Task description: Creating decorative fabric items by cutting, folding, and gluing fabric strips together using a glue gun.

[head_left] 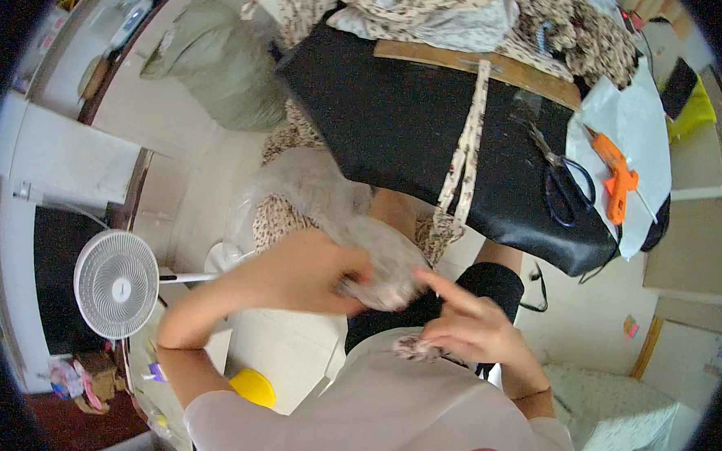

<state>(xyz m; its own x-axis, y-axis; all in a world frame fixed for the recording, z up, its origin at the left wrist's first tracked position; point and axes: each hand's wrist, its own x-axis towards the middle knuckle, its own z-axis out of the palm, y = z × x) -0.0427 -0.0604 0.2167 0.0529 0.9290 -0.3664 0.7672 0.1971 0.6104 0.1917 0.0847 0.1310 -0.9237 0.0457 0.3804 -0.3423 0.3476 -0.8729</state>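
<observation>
Over my lap, my left hand [326,274] is closed on the gathered mouth of a clear plastic bag [388,255]. The bag hangs away towards the floor, beside leopard-print fabric [278,225]; I cannot tell whether that fabric is inside it. My right hand [474,329] has its index finger stretched to the bag's edge. Its other fingers curl round a small bunched piece of leopard-print fabric [416,348], close to my shirt. Both hands are somewhat blurred. Beyond them, a patterned fabric strip [466,141] hangs from the table's wooden board.
On the black-covered table [384,104] lie scissors [567,179] and an orange glue gun [621,178] on white sheeting. Patterned fabric [421,8] heaps at the far side. A grey-green sack [222,67] stands far left, a white fan [117,285] at left, a yellow round thing [252,387] below.
</observation>
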